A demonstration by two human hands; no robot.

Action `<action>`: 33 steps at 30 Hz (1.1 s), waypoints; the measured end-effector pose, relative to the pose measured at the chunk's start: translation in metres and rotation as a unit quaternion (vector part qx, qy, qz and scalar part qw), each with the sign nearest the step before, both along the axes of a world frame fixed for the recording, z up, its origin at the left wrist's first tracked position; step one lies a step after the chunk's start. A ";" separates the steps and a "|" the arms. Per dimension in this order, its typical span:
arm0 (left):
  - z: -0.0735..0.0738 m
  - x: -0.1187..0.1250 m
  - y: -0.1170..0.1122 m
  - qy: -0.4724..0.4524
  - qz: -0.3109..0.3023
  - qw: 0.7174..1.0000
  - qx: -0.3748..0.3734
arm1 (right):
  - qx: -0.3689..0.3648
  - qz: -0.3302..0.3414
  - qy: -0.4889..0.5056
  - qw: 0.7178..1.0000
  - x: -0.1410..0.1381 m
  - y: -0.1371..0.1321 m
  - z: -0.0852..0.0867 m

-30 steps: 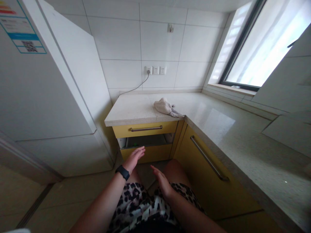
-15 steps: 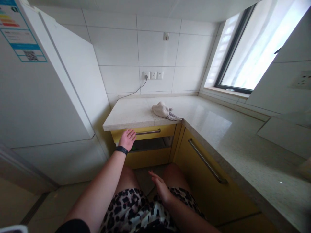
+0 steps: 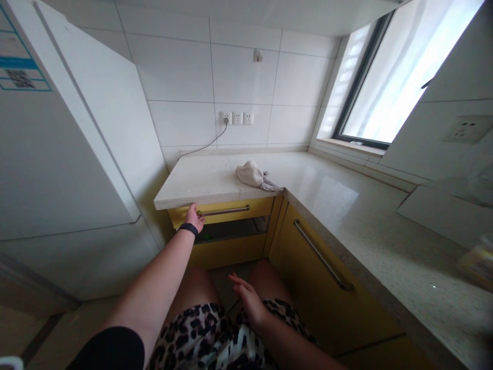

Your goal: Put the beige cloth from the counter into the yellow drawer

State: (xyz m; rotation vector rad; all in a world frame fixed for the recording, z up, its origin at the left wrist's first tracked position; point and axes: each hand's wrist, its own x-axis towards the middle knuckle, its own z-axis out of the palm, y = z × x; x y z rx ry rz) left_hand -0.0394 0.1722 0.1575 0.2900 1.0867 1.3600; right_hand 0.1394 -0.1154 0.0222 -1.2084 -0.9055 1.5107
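My left hand (image 3: 194, 217), with a black band on its wrist, is closed around the left end of the metal handle (image 3: 225, 210) on the upper yellow drawer (image 3: 254, 206) under the counter. Below it, the lower yellow drawer (image 3: 227, 249) stands partly pulled out, and something green (image 3: 206, 237) shows inside. My right hand (image 3: 246, 300) hovers open above my knees, fingers spread and holding nothing. Leopard-print shorts cover my lap.
A white fridge (image 3: 57, 164) stands close on the left. A crumpled pale cloth (image 3: 252, 173) lies on the stone counter (image 3: 346, 205). A yellow cabinet door with a long bar handle (image 3: 321, 254) is on the right. A plugged-in wall socket (image 3: 226, 118) and a window (image 3: 400, 77) are behind.
My left hand rose from in front of the lower drawer to the upper drawer's handle and closed on it. The right hand stayed open near my knees. The view shifted slightly right.
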 end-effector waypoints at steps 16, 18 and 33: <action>-0.052 0.025 -0.007 -0.184 0.069 0.979 0.049 | 0.387 -0.083 -0.292 0.870 0.085 0.133 0.166; -0.050 0.028 -0.022 -0.186 0.093 0.977 0.037 | 0.443 -0.122 -0.412 0.787 0.103 0.169 0.203; -0.030 0.020 -0.152 -0.194 0.136 0.969 -0.067 | 0.156 -0.005 -0.725 0.671 0.140 0.357 0.225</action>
